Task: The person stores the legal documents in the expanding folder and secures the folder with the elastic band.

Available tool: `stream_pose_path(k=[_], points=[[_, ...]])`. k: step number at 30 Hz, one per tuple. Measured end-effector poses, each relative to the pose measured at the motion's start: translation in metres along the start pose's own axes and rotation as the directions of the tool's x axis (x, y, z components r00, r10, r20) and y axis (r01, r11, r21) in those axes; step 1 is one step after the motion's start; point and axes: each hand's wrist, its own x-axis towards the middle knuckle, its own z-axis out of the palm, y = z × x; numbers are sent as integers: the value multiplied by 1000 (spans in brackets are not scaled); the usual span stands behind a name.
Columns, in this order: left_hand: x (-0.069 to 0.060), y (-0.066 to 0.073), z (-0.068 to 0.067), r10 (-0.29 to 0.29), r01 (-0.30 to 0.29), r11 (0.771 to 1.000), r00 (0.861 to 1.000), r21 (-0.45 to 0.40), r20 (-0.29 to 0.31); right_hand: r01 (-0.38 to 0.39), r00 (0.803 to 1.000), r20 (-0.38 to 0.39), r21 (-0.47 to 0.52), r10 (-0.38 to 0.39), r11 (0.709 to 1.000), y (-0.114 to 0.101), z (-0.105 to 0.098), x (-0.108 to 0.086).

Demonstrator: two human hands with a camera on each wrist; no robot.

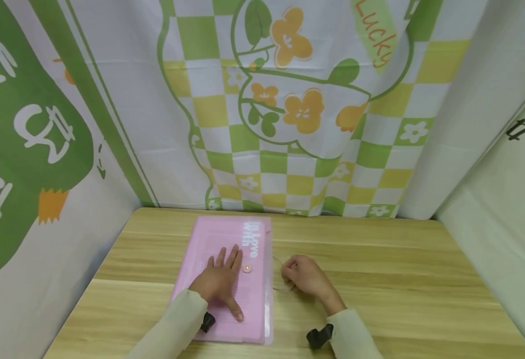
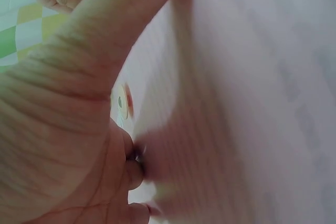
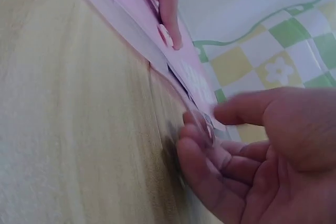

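A pink translucent file folder [image 1: 255, 324] with white lettering lies on the wooden table, printed sheets faintly showing through. My left hand [image 1: 219, 281] rests flat on it, fingers and thumb spread, just left of a round button [image 1: 247, 268]. In the left wrist view the palm [image 2: 63, 114] is close above the pink surface. To the right of the folder, my right hand [image 1: 309, 276] has its fingers curled and holds the clear closing flap [image 3: 195, 109]. In the right wrist view the flap's tip is between thumb and fingers, partly hidden by them.
The wooden table [image 1: 393, 279] extends to both sides of the folder. A patterned green, yellow and white curtain [image 1: 289, 164] hangs along its back edge. White printed cloth [image 1: 505, 214] hangs on the right, and a green-printed one [image 1: 29, 149] on the left.
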Motion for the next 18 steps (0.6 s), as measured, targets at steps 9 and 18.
stream_pose_path(k=[9, 18], points=[[-2, -2, 1, 8, -8, 999, 1000, -42, -4, -27, 997, 75, 325, 3, 945, 4, -3, 4], [0, -2, 1, 5, -5, 999, 1000, -39, -5, 145, 985, 47, 275, -163, 950, -2, 9, 14]])
